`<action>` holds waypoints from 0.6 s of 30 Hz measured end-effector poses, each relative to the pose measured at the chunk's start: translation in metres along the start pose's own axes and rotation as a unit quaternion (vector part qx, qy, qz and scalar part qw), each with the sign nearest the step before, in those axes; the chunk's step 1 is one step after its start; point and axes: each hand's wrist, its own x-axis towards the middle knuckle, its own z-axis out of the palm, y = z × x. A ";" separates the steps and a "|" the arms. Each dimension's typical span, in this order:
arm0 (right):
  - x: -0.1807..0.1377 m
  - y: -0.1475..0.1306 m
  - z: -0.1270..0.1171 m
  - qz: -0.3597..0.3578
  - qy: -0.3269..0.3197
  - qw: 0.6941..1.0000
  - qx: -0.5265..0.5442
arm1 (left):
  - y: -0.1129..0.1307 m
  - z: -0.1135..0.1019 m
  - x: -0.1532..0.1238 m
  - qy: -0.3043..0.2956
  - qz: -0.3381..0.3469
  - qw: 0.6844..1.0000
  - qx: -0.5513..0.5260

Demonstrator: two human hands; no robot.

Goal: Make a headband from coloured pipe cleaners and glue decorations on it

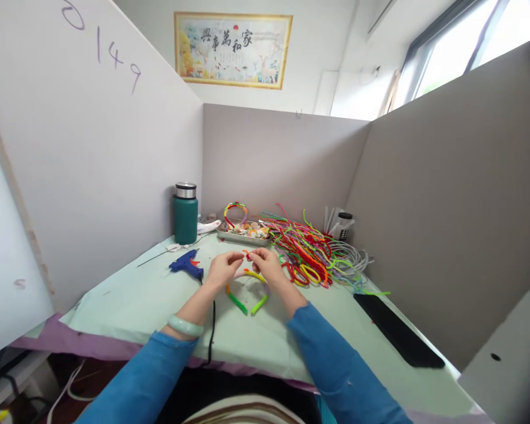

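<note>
Both hands meet over the middle of the table. Between the fingertips is a small red and orange piece of pipe cleaner [247, 254]. My right hand [266, 263] pinches it. My left hand [224, 267] has its fingers pressed together right beside it; whether they grip the piece too is hard to make out. Just below the hands lies a headband [258, 304] wrapped in green, yellow, orange and purple fuzzy stems, its two ends toward me. The hands partly cover its sides.
A blue glue gun [186, 264] with a black cord lies left of the hands. Farther back stand a green bottle [185, 218], a metal tray [242, 238] of small pieces and another colourful headband [235, 205]. Right are piled pipe cleaners [302, 244] and a black flat object [397, 330]. Partition walls enclose the table.
</note>
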 end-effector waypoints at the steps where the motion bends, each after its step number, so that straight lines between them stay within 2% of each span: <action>1: -0.002 -0.002 0.003 0.008 -0.002 1.000 0.018 | 0.003 0.001 -0.002 -0.028 -0.013 0.999 -0.044; 2: -0.004 -0.003 0.005 0.014 -0.002 0.999 0.034 | 0.007 0.002 -0.004 -0.054 -0.024 0.995 -0.078; 5: -0.007 -0.003 0.006 0.026 0.002 0.997 0.070 | 0.012 0.005 -0.008 -0.068 -0.031 0.990 -0.123; 11: -0.007 0.002 0.008 0.035 -0.018 0.997 0.067 | 0.004 0.002 -0.003 -0.044 -0.065 0.993 -0.087; 15: -0.009 -0.001 0.011 0.009 -0.030 0.999 0.033 | -0.003 -0.002 0.000 -0.059 -0.124 0.978 -0.156; 18: -0.013 -0.002 0.012 -0.037 -0.040 0.998 -0.010 | -0.003 -0.003 0.000 -0.077 -0.147 0.964 -0.208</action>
